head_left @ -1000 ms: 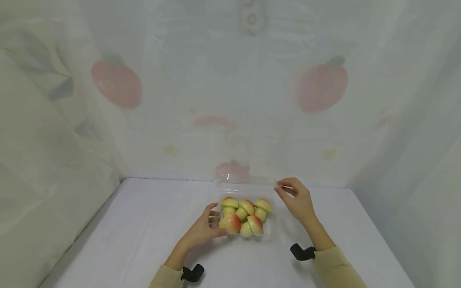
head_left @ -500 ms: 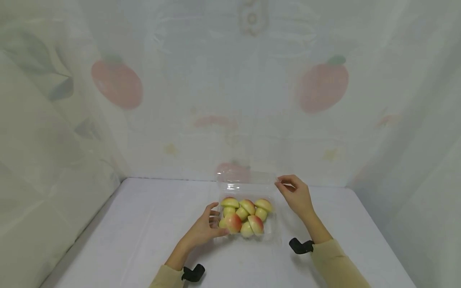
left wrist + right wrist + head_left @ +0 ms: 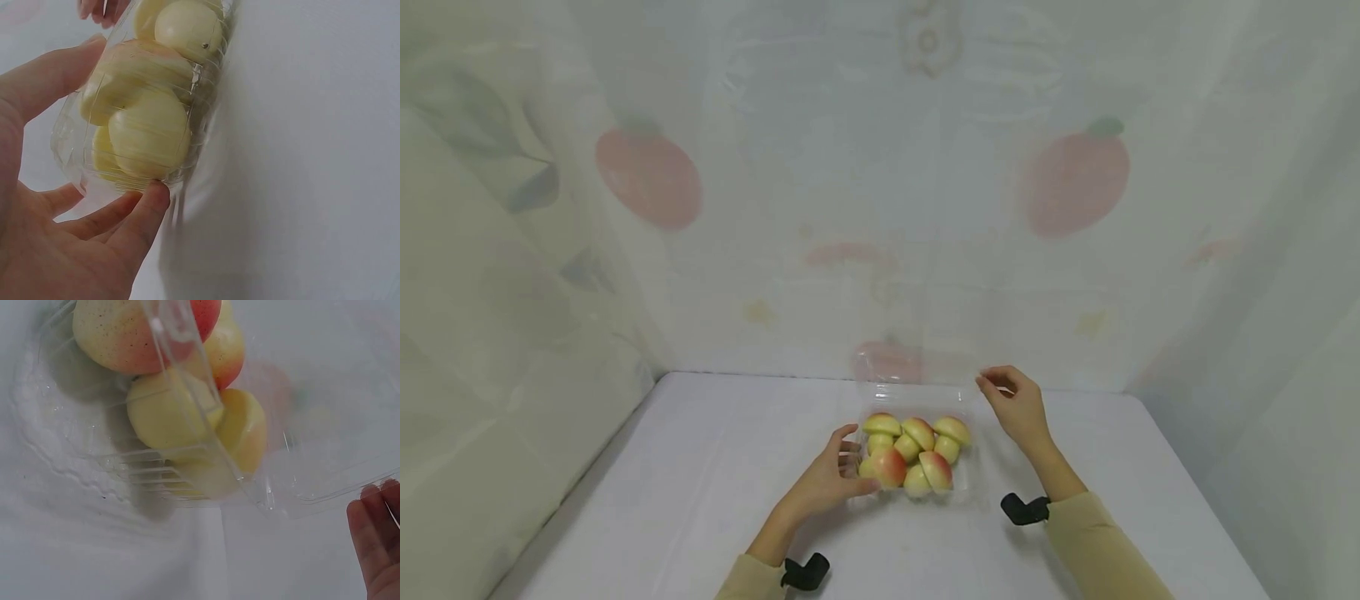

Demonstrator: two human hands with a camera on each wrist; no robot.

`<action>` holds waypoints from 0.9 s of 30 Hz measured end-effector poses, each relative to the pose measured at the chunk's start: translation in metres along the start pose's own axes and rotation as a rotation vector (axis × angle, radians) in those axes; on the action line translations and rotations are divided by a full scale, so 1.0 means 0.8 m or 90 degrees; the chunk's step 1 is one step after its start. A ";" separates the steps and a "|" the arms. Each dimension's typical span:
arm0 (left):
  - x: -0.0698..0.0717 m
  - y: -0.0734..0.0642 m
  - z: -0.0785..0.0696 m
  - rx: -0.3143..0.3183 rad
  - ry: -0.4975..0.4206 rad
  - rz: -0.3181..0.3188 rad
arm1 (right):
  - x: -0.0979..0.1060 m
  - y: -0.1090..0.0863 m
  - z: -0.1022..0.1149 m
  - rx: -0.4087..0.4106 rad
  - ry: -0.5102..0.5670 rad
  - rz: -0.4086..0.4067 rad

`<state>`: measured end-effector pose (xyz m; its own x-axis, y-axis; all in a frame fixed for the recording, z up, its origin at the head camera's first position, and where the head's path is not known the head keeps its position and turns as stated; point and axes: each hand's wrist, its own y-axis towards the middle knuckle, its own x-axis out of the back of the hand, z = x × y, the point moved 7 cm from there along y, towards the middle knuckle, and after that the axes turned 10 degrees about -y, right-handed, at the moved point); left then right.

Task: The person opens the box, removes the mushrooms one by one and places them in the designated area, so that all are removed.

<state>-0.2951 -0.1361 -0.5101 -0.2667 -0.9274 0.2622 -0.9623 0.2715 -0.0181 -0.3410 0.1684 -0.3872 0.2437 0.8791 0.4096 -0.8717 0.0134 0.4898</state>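
A clear plastic clamshell box (image 3: pixel 966 482) sits on the table, holding several toy mushrooms (image 3: pixel 883 427) with pale yellow stems and yellow-red caps. My left hand (image 3: pixel 825 479) grips its left end; in the left wrist view the thumb (image 3: pixel 59 72) lies along one side and the fingertips (image 3: pixel 156 194) press the end wall. The hinged lid (image 3: pixel 940 367) stands raised at the back of the box. At the lid's right corner, my right hand (image 3: pixel 1018 408) pinches the edge between thumb and fingers. The right wrist view shows fingertips (image 3: pixel 369 506) right at that lid edge.
A white cloth covers the table (image 3: pixel 715 483). Behind it hangs a pale curtain (image 3: pixel 880 208) with printed red fruit, and more sheeting (image 3: pixel 512 350) encloses both sides. Black wrist mounts (image 3: pixel 807 572) stick out near both sleeves.
The lid has swung slightly further up and back, its top edge higher than before. My right hand has risen a little with it, while my left hand keeps its place on the box.
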 end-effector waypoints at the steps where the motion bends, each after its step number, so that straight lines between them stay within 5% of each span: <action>1: 0.000 0.000 0.001 0.000 -0.002 0.001 | -0.001 0.001 -0.002 -0.005 0.003 0.001; 17: -0.002 0.001 0.003 -0.004 -0.003 0.004 | -0.009 0.004 -0.017 -0.039 -0.010 0.003; 27: -0.002 0.000 0.001 0.002 -0.008 0.004 | -0.030 0.013 -0.083 -0.066 -0.005 0.006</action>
<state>-0.2946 -0.1348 -0.5114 -0.2736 -0.9287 0.2504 -0.9606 0.2770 -0.0222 -0.3843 0.1792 -0.4429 0.2375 0.8757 0.4203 -0.9132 0.0538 0.4039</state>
